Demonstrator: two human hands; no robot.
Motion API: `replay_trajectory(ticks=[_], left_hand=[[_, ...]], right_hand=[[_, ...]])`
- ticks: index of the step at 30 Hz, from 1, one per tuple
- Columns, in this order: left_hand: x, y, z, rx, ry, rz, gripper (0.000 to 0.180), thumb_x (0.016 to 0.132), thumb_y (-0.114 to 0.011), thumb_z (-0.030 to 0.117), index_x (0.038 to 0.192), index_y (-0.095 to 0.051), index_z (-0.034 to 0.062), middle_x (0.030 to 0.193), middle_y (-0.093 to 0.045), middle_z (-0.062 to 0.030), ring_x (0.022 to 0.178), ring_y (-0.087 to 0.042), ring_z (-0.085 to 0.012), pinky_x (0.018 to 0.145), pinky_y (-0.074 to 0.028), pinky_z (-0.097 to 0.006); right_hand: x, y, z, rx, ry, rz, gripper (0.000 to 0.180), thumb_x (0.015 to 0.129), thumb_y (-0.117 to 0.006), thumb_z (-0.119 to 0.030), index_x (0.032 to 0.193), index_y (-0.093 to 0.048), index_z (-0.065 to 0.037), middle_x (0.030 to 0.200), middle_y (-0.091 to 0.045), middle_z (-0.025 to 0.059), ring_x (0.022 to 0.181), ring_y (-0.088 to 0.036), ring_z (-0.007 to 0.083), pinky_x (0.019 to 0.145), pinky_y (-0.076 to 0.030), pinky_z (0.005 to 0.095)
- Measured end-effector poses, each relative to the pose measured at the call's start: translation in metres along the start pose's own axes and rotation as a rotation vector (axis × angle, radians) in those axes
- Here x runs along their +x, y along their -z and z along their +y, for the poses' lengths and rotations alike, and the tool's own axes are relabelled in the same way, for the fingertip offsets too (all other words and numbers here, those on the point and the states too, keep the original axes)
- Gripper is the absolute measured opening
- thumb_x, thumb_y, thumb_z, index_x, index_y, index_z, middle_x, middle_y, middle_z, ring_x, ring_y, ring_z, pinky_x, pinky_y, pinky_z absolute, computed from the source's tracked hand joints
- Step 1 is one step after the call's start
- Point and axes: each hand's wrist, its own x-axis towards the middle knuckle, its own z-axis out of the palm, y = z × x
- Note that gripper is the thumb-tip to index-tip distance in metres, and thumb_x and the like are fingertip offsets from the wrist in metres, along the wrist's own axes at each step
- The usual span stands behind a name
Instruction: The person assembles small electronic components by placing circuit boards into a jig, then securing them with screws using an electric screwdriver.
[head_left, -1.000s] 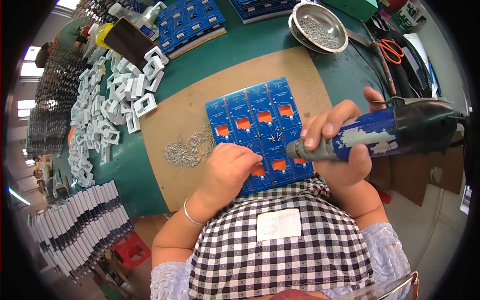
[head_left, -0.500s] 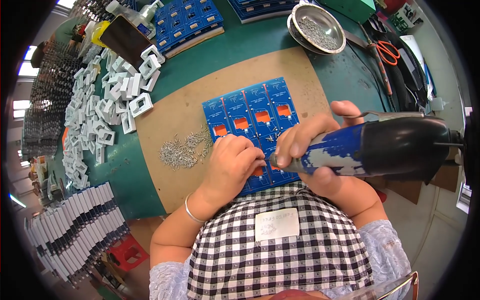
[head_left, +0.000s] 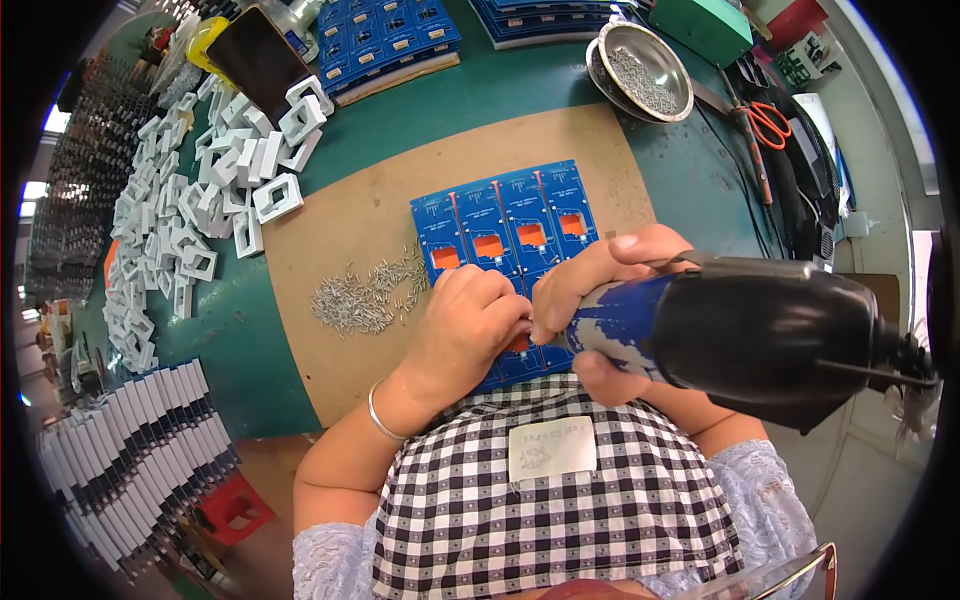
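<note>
- We find the blue circuit panel (head_left: 510,225) lying flat on the brown board (head_left: 330,250), near the middle of the green bench (head_left: 470,95)
- Our left hand (head_left: 470,325) rests on the near part of the panel with the fingers curled narrow; whether they pinch anything we cannot tell
- Our right hand (head_left: 600,300) is wrapped tight around the blue grip of the power screwdriver (head_left: 740,335), whose black body extends to the right
- The tool's tip points left and meets the panel just beside the left fingertips; the two hands touch there
- The panel's far half, with its orange openings, lies uncovered beyond both hands
- A loose pile of small screws (head_left: 365,295) sits on the board just left of the left hand
- White plastic frames (head_left: 200,220) are heaped at the far left
- A metal bowl (head_left: 640,75) of screws stands far right, with orange-handled scissors (head_left: 765,125) to its right
- More blue panels (head_left: 385,35) are stacked at the far edge
</note>
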Motion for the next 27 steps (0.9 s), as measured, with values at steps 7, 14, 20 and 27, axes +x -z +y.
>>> replay_trajectory(ticks=[7,14,20,27], left_hand=[[-0.002,0.002,-0.006,-0.099,0.019,-0.015,0.024,0.071,-0.074,0.011,0.092,-0.064,0.0077,0.085,-0.058,-0.0058,0.083,-0.056,-0.0262,0.074,-0.044,-0.038],[0.002,0.015,-0.002,-0.165,0.111,-0.039,0.02,0.079,-0.069,0.005,0.098,-0.062,0.0054,0.088,-0.064,-0.0102,0.084,-0.061,-0.0303,0.076,-0.047,-0.04],[0.004,0.01,0.002,-0.052,0.102,-0.049,0.017,0.079,-0.07,0.005,0.094,-0.064,0.0059,0.087,-0.064,-0.0091,0.082,-0.062,-0.0293,0.074,-0.049,-0.039],[0.027,0.006,0.008,0.076,0.069,-0.028,0.011,0.078,-0.071,0.006,0.088,-0.065,0.0068,0.085,-0.064,-0.0073,0.076,-0.063,-0.0274,0.069,-0.05,-0.036]], right_hand=[[0.007,-0.019,0.001,-0.121,0.059,0.028,0.066,0.079,-0.071,-0.001,0.131,-0.033,-0.013,0.09,-0.063,0.0103,0.08,-0.066,0.0223,0.077,-0.055,0.0346],[0.004,-0.014,0.001,-0.193,-0.07,-0.053,0.06,0.079,-0.076,-0.006,0.124,-0.037,-0.017,0.089,-0.063,0.0106,0.082,-0.065,0.022,0.08,-0.054,0.0369],[-0.016,-0.015,0.038,0.433,0.128,0.532,0.062,0.091,-0.065,-0.021,0.133,-0.022,-0.008,0.091,-0.057,0.0131,0.072,-0.063,0.023,0.073,-0.055,0.0399],[-0.026,0.01,0.027,0.542,0.198,0.619,0.069,0.09,-0.063,-0.028,0.139,-0.019,-0.01,0.089,-0.055,0.0113,0.069,-0.062,0.0249,0.071,-0.053,0.0426]])
